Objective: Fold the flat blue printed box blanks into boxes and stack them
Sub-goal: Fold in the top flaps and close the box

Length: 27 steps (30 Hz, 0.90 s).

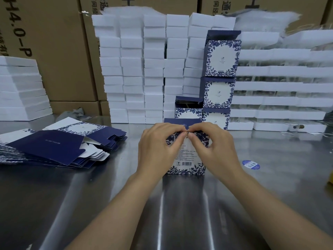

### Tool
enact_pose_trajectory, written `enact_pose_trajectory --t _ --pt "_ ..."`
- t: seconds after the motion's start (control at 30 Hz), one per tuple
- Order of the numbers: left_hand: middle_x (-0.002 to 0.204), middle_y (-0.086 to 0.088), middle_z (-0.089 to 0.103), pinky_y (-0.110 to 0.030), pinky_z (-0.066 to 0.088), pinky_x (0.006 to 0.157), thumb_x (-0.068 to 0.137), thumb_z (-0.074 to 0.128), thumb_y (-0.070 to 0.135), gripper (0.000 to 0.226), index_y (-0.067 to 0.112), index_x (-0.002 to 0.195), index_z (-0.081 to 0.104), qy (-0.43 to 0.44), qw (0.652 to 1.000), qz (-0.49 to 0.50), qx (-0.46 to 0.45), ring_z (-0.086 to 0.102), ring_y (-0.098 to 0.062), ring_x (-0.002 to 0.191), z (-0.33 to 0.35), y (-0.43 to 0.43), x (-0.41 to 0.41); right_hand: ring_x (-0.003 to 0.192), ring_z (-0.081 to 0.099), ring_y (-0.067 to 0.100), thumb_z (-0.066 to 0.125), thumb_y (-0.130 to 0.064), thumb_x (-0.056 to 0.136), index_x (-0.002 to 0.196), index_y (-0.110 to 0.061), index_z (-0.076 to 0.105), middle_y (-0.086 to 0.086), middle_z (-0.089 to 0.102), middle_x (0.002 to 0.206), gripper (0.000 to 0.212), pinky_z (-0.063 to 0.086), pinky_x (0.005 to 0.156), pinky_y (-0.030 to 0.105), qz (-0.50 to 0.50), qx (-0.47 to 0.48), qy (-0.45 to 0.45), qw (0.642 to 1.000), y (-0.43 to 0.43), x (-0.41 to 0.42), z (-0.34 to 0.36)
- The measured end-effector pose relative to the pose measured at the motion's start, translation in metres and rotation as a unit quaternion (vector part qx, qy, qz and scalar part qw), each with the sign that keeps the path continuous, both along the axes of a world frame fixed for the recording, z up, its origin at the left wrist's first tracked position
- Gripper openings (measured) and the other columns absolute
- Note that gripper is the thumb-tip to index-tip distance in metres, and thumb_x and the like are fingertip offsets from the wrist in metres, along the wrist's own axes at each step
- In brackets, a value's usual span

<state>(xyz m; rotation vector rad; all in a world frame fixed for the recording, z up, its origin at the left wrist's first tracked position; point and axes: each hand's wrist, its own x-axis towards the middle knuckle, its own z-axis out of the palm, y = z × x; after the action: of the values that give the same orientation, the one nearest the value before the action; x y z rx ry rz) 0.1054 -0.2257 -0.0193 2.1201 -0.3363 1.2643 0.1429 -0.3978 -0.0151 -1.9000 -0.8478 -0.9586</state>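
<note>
Box (186, 159) upright on table (180, 204), both hands' fingertips pinching top edge.

I record the box (187, 159) on the counter (180, 204) at centre, left hand (158, 147) gripping it at 9 o'clock, right hand (212, 147) at 3. Flat blanks (54, 147) lie at 9 o'clock; stacked boxes (219, 83) stand at 1, foam blocks (137, 69) behind them.

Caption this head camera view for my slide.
Left hand and right hand pinch the top of a blue printed box; flat blanks lie left, folded boxes stacked behind.
</note>
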Motion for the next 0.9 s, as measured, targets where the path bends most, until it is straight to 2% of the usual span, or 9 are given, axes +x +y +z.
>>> enact_pose_trajectory --t 0.1,0.27,0.37,0.47,0.57,0.7,0.8,0.9 --pt "0.106 0.024 0.077 -0.031 0.056 0.095 0.094 0.078 0.030 0.013 0.032 0.106 0.081 0.021 0.997 -0.041 -0.055 0.070 0.001 0.107 0.000 0.008 -0.001 0.097 0.070 0.005 0.072 -0.027 0.096 0.105 -0.027 0.075 -0.020 0.074 0.100 0.010 0.055 0.087 0.035 0.009 0.006 0.016 1.000 -0.005 0.002 0.000" --pt "0.105 0.024 0.078 -0.009 0.047 0.094 0.093 0.081 0.025 0.011 0.029 0.104 0.083 0.042 0.993 -0.063 -0.092 0.069 0.006 0.107 0.000 0.011 0.000 0.098 0.070 0.005 0.071 -0.026 0.097 0.104 -0.027 0.076 -0.020 0.075 0.100 0.008 0.055 0.090 0.035 0.014 0.015 0.038 0.999 -0.006 0.003 0.001" --pt "0.107 0.022 0.078 -0.011 0.045 0.099 0.093 0.081 0.023 0.011 0.029 0.102 0.084 0.062 0.987 -0.080 -0.122 0.066 0.010 0.113 0.000 0.011 0.003 0.100 0.070 0.004 0.074 -0.023 0.097 0.104 -0.027 0.077 -0.021 0.076 0.101 0.008 0.054 0.091 0.033 0.020 0.018 0.053 0.998 -0.006 0.005 0.001" --pt "0.114 0.012 0.079 -0.027 0.050 0.109 0.093 0.080 0.013 0.017 0.026 0.103 0.083 0.084 0.971 -0.130 -0.181 0.063 0.006 0.125 0.000 0.013 0.006 0.106 0.069 0.002 0.075 -0.020 0.097 0.106 -0.026 0.076 -0.020 0.076 0.106 0.011 0.052 0.095 0.027 0.032 0.029 0.058 0.997 -0.011 0.006 0.001" --pt "0.113 0.006 0.080 -0.033 0.056 0.106 0.093 0.079 0.008 0.014 0.019 0.102 0.083 0.096 0.953 -0.174 -0.231 0.064 0.003 0.125 -0.002 0.014 0.007 0.112 0.068 0.004 0.074 -0.015 0.098 0.107 -0.020 0.077 -0.014 0.076 0.111 0.011 0.053 0.100 0.034 0.037 0.045 0.072 0.996 -0.013 0.010 0.001" --pt "0.109 0.007 0.081 -0.023 0.056 0.101 0.094 0.079 0.008 0.013 0.020 0.099 0.083 0.099 0.949 -0.180 -0.239 0.064 0.003 0.127 -0.002 0.015 0.010 0.114 0.068 0.005 0.075 -0.014 0.097 0.104 -0.020 0.079 -0.014 0.075 0.110 0.011 0.055 0.099 0.042 0.037 0.062 0.080 0.994 -0.010 0.012 -0.001" --pt "0.113 0.007 0.080 -0.017 0.054 0.099 0.094 0.079 0.005 0.018 0.021 0.100 0.082 0.090 0.945 -0.187 -0.254 0.064 0.002 0.127 -0.002 0.016 0.011 0.112 0.067 0.013 0.078 -0.013 0.094 0.104 -0.021 0.077 -0.010 0.072 0.111 0.012 0.057 0.094 0.048 0.054 0.098 0.099 0.989 -0.014 0.016 -0.004" --pt "0.122 0.012 0.075 -0.006 0.048 0.093 0.092 0.081 0.009 0.017 0.025 0.097 0.083 0.080 0.945 -0.170 -0.266 0.063 0.005 0.125 -0.003 0.017 0.010 0.113 0.067 0.015 0.076 -0.012 0.096 0.104 -0.021 0.076 -0.008 0.072 0.111 0.012 0.055 0.097 0.050 0.065 0.105 0.110 0.986 -0.018 0.020 -0.006"
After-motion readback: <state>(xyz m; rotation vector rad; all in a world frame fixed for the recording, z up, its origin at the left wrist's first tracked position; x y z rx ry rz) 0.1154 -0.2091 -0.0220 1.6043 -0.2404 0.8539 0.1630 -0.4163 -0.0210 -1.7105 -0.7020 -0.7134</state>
